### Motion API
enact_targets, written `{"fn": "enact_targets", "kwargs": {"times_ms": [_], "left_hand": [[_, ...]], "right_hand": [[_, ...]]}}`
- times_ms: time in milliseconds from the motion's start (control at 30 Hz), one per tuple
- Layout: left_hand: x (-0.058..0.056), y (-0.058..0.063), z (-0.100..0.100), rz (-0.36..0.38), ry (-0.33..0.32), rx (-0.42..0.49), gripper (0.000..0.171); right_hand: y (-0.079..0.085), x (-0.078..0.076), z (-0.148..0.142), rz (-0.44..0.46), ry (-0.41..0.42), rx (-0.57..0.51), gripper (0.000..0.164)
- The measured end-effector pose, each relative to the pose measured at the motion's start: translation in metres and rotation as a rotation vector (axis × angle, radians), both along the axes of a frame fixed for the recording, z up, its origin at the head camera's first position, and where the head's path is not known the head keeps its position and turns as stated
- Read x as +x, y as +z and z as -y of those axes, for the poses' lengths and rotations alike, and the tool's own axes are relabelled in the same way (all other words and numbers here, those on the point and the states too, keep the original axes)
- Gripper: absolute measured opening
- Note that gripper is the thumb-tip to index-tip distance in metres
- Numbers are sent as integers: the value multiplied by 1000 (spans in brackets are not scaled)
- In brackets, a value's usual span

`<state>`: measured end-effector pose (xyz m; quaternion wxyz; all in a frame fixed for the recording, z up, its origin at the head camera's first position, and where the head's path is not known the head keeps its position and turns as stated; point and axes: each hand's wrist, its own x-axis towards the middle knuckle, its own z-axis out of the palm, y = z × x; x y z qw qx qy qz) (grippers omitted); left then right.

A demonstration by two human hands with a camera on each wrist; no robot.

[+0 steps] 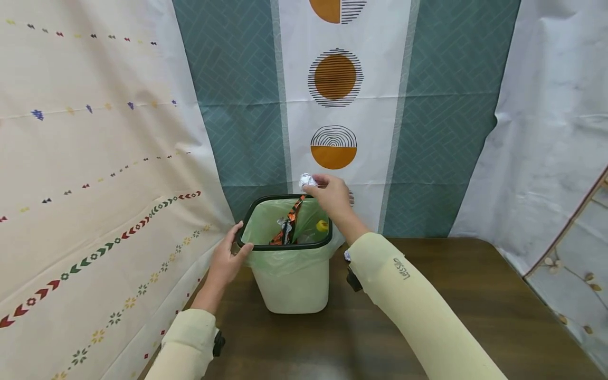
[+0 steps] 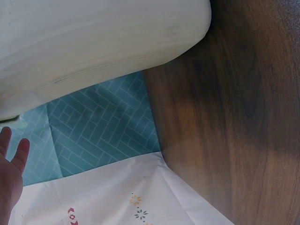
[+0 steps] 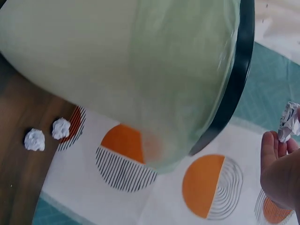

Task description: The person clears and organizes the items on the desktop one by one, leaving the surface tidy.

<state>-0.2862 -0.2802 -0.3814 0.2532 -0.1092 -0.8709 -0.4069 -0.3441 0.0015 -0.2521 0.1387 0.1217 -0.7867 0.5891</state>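
Note:
A crumpled paper ball (image 1: 306, 181) is pinched between the thumb and fingers of my right hand (image 1: 331, 198), above the far rim of a trash bin (image 1: 291, 285). In the right wrist view the same paper ball (image 3: 289, 123) shows at the right edge. The pale bin stands upright with a black rim (image 1: 285, 246) and a light green liner bag (image 1: 261, 216). My left hand (image 1: 226, 259) rests against the rim's left side, its thumb and fingers spread. An orange-and-black wrapper (image 1: 291, 221) and a yellow-capped item (image 1: 322, 226) lie in the bin.
Two more paper balls, one (image 3: 34, 139) beside the other (image 3: 61, 128), lie on the brown wooden table (image 1: 427, 311) by the bin. Patterned cloths hang behind (image 1: 247, 142) and along the left (image 1: 95, 158).

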Motion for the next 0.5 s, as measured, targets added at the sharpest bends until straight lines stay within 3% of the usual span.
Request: {"fn": "enact_targets", "kwargs": {"times_ms": [233,500], "left_hand": [[1,1,2,15,1,15,66],[-1,0,0,8,-2,6,66]], "right_hand": [[1,6,26,12,58,9,44],[-6,8,43,-3,60,45,44]]}}
